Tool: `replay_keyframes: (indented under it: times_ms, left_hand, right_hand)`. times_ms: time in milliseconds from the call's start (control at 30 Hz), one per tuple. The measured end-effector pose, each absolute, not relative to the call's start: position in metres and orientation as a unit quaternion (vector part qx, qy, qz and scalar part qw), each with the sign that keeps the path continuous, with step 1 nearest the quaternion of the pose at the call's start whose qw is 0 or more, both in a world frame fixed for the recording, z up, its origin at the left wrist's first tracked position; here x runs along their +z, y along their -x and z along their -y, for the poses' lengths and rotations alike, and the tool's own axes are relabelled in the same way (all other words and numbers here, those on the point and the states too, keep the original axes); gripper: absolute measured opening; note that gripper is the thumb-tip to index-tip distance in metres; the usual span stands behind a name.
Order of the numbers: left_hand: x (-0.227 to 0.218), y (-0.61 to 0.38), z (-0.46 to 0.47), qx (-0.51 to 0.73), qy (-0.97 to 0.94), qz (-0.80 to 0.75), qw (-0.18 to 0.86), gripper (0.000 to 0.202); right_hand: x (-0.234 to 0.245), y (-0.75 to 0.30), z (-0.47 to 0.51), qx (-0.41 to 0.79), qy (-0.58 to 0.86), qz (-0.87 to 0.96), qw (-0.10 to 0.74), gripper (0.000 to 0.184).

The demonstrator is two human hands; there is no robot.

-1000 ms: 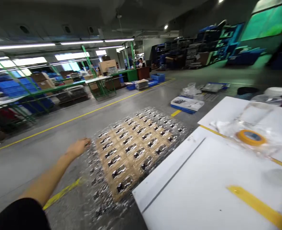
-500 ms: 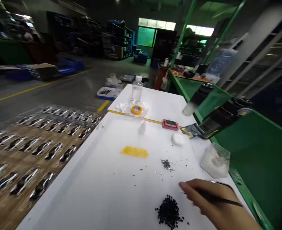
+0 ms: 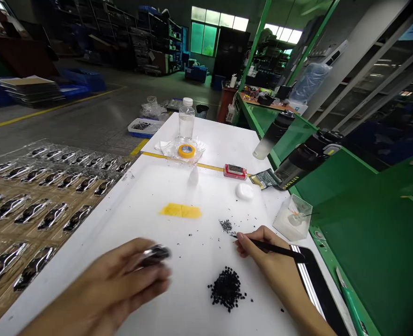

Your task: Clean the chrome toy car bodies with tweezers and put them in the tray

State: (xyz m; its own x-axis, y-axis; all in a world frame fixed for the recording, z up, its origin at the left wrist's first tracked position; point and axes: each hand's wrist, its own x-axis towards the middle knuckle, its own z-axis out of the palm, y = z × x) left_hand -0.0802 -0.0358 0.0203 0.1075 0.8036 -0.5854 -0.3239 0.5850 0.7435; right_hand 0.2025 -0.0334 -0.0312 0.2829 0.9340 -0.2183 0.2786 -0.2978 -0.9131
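My left hand (image 3: 122,280) is closed around a small glossy black-and-silver part (image 3: 156,254), held above the white tabletop and blurred by motion. It resembles the parts laid out at the left. In my right hand (image 3: 267,249) is a pair of black tweezers (image 3: 276,248), the tips just beside a small heap of tiny silvery pieces (image 3: 226,226). Nearer to me lies a larger pile of small black square pieces (image 3: 226,287). A strip of yellow tape (image 3: 181,211) is stuck on the table beyond my hands.
Rows of wrapped black-and-silver parts (image 3: 52,214) lie on brown board at the left. Farther back stand a clear bottle (image 3: 186,123) and an orange tape roll (image 3: 186,150). Along the right are a red box (image 3: 235,171), dark drink bottles (image 3: 306,156), a clear container (image 3: 292,219) and a green partition (image 3: 367,210).
My left hand has come into view with the black-and-silver part. My right hand has moved left and away from me, bringing the tweezers to the silvery heap. The camera view has shifted.
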Motion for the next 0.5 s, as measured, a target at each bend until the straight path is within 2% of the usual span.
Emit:
replay_keyframes:
  times_ms: [67, 167, 300, 433, 500]
  left_hand:
    - [0.028, 0.045, 0.024, 0.359, -0.239, -0.492, 0.757, 0.035]
    - [0.03, 0.003, 0.006, 0.342, -0.302, -0.458, 0.763, 0.027]
    - [0.016, -0.013, -0.005, 0.38, -0.29, -0.463, 0.747, 0.033]
    - [0.005, -0.003, -0.002, 0.381, -0.313, -0.495, 0.715, 0.051]
    - [0.003, 0.001, -0.001, 0.373, -0.362, -0.503, 0.69, 0.047]
  right_hand:
    - [-0.032, -0.201, 0.036, 0.393, 0.702, 0.429, 0.411, 0.041]
    - [-0.029, -0.199, 0.038, 0.377, 0.707, 0.427, 0.419, 0.041]
    - [-0.029, -0.198, 0.035, 0.382, 0.707, 0.419, 0.422, 0.041]
    - [-0.033, -0.199, 0.033, 0.399, 0.704, 0.402, 0.429, 0.037]
    - [-0.032, -0.201, 0.034, 0.41, 0.7, 0.391, 0.434, 0.035]
